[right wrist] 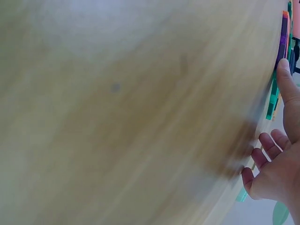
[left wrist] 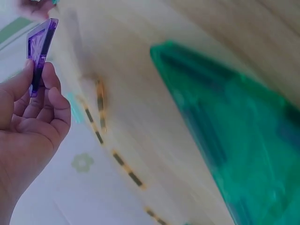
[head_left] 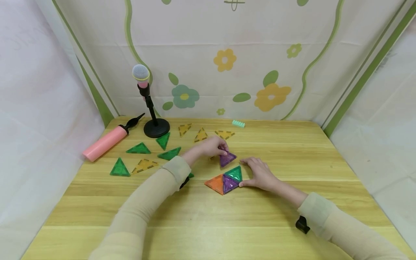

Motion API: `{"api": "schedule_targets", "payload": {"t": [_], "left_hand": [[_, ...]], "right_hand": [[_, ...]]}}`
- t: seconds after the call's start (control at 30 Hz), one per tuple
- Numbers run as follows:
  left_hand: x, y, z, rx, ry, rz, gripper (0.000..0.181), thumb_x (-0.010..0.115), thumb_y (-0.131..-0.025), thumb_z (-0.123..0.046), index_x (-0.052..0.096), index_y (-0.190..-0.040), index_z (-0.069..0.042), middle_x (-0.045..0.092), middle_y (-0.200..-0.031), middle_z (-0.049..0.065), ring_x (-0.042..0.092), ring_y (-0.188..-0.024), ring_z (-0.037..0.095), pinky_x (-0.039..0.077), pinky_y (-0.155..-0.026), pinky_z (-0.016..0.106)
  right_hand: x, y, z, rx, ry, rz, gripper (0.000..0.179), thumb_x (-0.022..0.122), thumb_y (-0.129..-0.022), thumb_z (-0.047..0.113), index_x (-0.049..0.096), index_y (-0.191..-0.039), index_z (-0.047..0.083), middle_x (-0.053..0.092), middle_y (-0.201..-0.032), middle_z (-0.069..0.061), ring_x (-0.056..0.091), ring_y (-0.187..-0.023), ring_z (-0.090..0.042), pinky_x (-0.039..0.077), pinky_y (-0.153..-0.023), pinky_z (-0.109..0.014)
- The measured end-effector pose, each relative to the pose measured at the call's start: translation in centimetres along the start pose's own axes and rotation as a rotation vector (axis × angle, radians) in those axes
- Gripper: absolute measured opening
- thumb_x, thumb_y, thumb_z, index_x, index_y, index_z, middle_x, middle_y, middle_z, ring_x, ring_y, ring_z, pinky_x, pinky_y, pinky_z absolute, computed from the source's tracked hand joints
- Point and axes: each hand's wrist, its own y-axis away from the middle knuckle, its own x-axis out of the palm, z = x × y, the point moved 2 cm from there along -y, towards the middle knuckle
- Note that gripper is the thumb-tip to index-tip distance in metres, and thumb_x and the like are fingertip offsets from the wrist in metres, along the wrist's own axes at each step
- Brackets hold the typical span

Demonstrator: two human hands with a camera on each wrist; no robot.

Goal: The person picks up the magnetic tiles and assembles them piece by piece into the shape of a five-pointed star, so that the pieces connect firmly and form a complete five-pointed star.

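Observation:
Pinched between the thumb and fingers of my left hand (head_left: 212,146) is a purple translucent triangle tile (head_left: 227,159), tilted and close above the table in the head view. The left wrist view shows this purple tile (left wrist: 41,54) nearly edge-on. Just in front of it, an orange triangle tile (head_left: 216,183), a green triangle tile (head_left: 234,173) and a second purple triangle tile (head_left: 230,183) lie flat, edge against edge. My right hand (head_left: 260,174) is spread beside this group, its thumb tip at the corner where the green and purple tiles meet; the other fingers are loosely bent and hold nothing.
Several loose green triangle tiles (head_left: 120,168) and yellow triangle tiles (head_left: 144,165) are scattered left and behind. At the back left stand a microphone on a black stand (head_left: 156,127) and a pink pump (head_left: 106,143). A mint toy brick (head_left: 238,124) lies by the back edge.

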Motion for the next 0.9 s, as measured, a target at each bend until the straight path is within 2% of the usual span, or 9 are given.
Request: {"api": "schedule_targets", "payload": {"t": [0.3, 0.63, 0.73, 0.9], "left_hand": [[2.0, -0.8, -0.1, -0.010, -0.004, 0.062, 0.011, 0.064, -0.090, -0.015, 0.068, -0.096, -0.006, 0.067, -0.085, 0.004, 0.059, -0.067, 0.011, 0.048, -0.059, 0.019], [2.4, -1.0, -0.4, 0.009, -0.133, 0.074, 0.011, 0.066, -0.090, -0.019, 0.071, -0.095, -0.011, 0.069, -0.090, 0.000, 0.058, -0.078, 0.006, 0.045, -0.072, 0.018], [2.5, -1.0, -0.3, 0.011, -0.130, 0.076, 0.010, 0.065, -0.090, -0.019, 0.070, -0.095, -0.012, 0.069, -0.090, -0.001, 0.058, -0.078, 0.006, 0.045, -0.072, 0.018], [1.9, -0.4, -0.3, 0.024, -0.077, 0.050, 0.011, 0.065, -0.090, -0.014, 0.070, -0.098, -0.008, 0.069, -0.097, 0.002, 0.063, -0.090, 0.012, 0.048, -0.080, 0.021]], "right_hand": [[0.0, 0.0, 0.0, -0.002, -0.007, -0.007, 0.097, 0.078, -0.062, 0.062, 0.044, -0.138, 0.012, 0.052, -0.128, -0.007, 0.045, -0.117, -0.029, 0.037, -0.091, -0.053], [0.0, 0.1, 0.2, -0.023, -0.010, -0.012, 0.088, 0.079, -0.064, 0.058, 0.048, -0.135, 0.016, 0.054, -0.121, -0.004, 0.046, -0.112, -0.026, 0.038, -0.088, -0.050], [-0.1, 0.1, 0.1, -0.032, -0.006, -0.007, 0.084, 0.078, -0.065, 0.058, 0.050, -0.134, 0.019, 0.053, -0.121, -0.003, 0.046, -0.111, -0.025, 0.038, -0.088, -0.050], [-0.1, 0.2, 0.2, -0.053, 0.021, 0.012, 0.076, 0.076, -0.069, 0.057, 0.054, -0.133, 0.024, 0.049, -0.124, -0.005, 0.044, -0.112, -0.027, 0.037, -0.087, -0.052]]}}
